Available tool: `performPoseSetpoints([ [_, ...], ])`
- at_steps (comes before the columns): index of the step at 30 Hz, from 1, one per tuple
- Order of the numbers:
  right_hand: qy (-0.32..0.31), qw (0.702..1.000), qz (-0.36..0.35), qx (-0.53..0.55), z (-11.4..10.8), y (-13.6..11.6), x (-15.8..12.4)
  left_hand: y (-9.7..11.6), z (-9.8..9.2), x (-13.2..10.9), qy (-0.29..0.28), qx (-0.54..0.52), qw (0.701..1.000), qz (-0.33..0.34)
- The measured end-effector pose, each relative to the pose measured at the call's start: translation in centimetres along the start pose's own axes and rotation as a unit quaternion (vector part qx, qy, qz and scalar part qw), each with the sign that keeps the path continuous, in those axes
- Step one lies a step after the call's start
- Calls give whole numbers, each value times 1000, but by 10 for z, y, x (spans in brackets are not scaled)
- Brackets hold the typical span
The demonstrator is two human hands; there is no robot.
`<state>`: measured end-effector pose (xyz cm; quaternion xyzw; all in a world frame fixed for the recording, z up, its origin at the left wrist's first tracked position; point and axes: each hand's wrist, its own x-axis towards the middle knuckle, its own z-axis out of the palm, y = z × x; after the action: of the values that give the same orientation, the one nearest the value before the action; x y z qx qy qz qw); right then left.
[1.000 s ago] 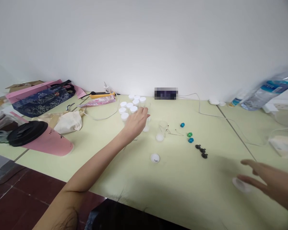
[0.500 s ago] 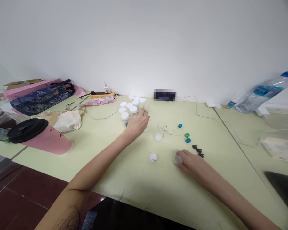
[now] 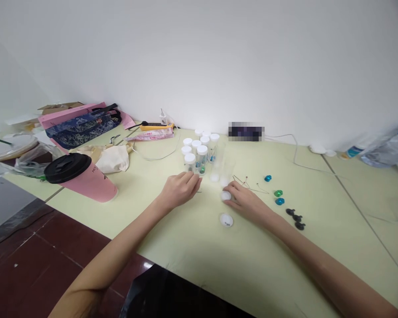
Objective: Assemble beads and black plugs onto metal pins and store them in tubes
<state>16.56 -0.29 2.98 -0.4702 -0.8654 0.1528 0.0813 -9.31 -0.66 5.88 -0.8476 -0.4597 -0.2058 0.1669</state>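
My left hand [image 3: 180,189] rests on the pale green table [image 3: 192,247] just in front of a cluster of small clear vials with white caps [image 3: 199,152]; its fingers are curled and I cannot see anything in them. My right hand [image 3: 247,203] lies beside it, fingertips holding a small white cap [image 3: 226,195]. Two uncapped clear vials [image 3: 219,165] stand just behind the hands. A second white cap [image 3: 226,220] lies on the table in front of my right hand.
Thin wire parts [image 3: 248,184], blue and green beads [image 3: 278,197] and black pieces [image 3: 296,218] lie to the right. A pink cup with a black lid [image 3: 81,179], a cloth bag [image 3: 114,158] and a patterned bag [image 3: 81,126] sit left. A water bottle [image 3: 384,150] lies far right.
My right hand swung in from the far right with a white cap and now sits near the open vials. My left hand drew back from the vial cluster toward me.
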Motion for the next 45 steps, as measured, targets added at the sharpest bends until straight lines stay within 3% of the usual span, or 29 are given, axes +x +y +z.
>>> performPoseSetpoints([
  [3, -17, 1000, 6, -18, -6, 1, -12, -6, 10, -25, -51, -3, 998, -24],
  [6, -42, 998, 28, -49, -18, 6, -27, -7, 21, -36, -111, -11, 993, -32],
  [12, -59, 991, 64, -102, -55, -1, -34, 5, 32, -17, -214, -22, 977, 17],
  [18, -39, 994, 69, -73, -87, -11, -28, 15, 30, -3, -242, -31, 968, 52],
  [21, 1, 997, 65, -33, -89, -9, -26, 16, 29, -5, -218, -50, 974, 42],
  [25, 61, 996, 68, 9, -78, -11, -12, 18, 21, -5, -143, -96, 985, 5],
  [28, 165, 978, 88, 94, -62, -15, 6, 20, 5, 6, -81, -142, 986, -19],
  [30, 191, 970, 95, 117, -52, -17, 17, 23, -11, 19, -39, -176, 983, -37],
  [32, 187, 969, 92, 134, -45, -16, 26, 26, -30, 35, 42, -303, 949, -80],
  [35, 165, 970, 87, 158, -44, -13, 29, 31, -53, 56, 73, -396, 910, -100],
  [39, 103, 975, 92, 174, -54, -10, 16, 37, -52, 61, -1, -384, 920, -82],
  [43, 33, 978, 90, 184, -65, -14, 0, 40, -17, 38, -178, -250, 951, -24],
  [45, 0, 979, 88, 186, -69, -16, -4, 40, 3, 24, -207, -223, 952, -26],
])
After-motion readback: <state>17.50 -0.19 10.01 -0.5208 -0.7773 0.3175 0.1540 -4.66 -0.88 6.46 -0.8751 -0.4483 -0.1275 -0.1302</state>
